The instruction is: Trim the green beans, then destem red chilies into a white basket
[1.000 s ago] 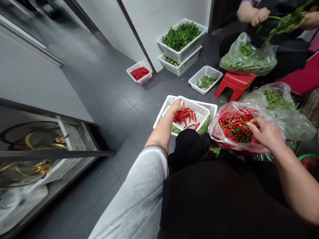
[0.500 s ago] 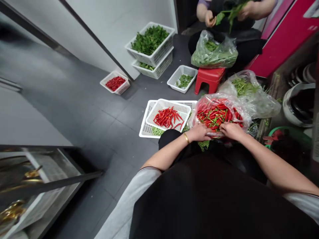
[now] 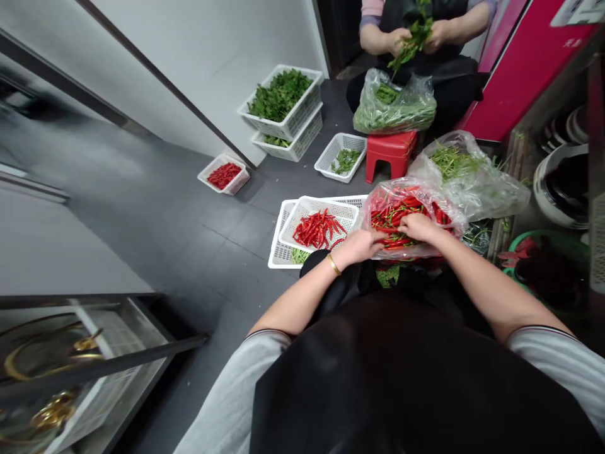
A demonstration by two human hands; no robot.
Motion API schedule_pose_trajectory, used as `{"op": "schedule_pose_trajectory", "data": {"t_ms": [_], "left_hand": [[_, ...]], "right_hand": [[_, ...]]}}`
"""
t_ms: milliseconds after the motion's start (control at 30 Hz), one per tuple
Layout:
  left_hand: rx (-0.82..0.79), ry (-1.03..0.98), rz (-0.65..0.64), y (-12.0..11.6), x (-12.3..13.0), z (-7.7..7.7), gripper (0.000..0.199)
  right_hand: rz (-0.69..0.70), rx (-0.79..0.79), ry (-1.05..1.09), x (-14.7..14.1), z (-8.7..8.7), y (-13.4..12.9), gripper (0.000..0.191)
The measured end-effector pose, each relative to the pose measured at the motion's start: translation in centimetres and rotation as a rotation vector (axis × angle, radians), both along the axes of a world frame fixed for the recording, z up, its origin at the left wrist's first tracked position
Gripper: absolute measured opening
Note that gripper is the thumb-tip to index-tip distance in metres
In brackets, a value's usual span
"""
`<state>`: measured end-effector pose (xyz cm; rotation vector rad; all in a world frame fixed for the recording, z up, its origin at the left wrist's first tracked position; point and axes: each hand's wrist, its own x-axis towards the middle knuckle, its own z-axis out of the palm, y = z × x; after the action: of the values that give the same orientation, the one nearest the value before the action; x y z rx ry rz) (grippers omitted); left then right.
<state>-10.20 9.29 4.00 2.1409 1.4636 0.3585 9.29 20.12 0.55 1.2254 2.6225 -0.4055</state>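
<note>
A clear plastic bag [image 3: 416, 249] full of red chillies with green stems lies in front of me. My right hand [image 3: 418, 227] rests on the chillies at the bag's mouth. My left hand [image 3: 359, 246], a gold bangle on its wrist, reaches the near edge of the same bag, and its fingers are partly hidden there. To the left, a white plastic basket of loose red chillies [image 3: 347, 211] sits on top of a second white basket [image 3: 282, 252], which holds green stems. Neither hand touches these baskets.
A co-worker's hands [image 3: 416, 34] hold leafy stems above a green-filled bag on a red stool [image 3: 390, 154]. Along the wall stand stacked baskets of greens [image 3: 278, 120] and a small chilli basket [image 3: 223, 176]. A bag of stems [image 3: 477, 189], a pot [image 3: 558, 189] and a glass cabinet [image 3: 70, 359] flank me.
My left hand has left the white basket and moved right to the chilli bag, next to my right hand. The view has swung right, bringing the pot and green basin into sight.
</note>
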Motion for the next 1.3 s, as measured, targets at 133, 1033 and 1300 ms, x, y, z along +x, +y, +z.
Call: {"op": "schedule_pose_trajectory", "data": {"t_ms": [133,1033,1300], "left_hand": [[0.071,-0.143,0.141,4.6,2.1,-0.4,0.036],[-0.516,-1.565,0.686,2.8,-1.3,2.5,0.022],[-0.435,-1.289,0.51,4.0,0.4,0.3,0.026]], "right_hand": [[-0.035,0.046,0.333,2.6,3.8,0.7,0.019],[0.065,-0.077,-0.185,-2.5,-0.2,-3.5,0.029],[-0.016,-0.003,0.128,-0.4,4.8,0.8,0.026]]}}
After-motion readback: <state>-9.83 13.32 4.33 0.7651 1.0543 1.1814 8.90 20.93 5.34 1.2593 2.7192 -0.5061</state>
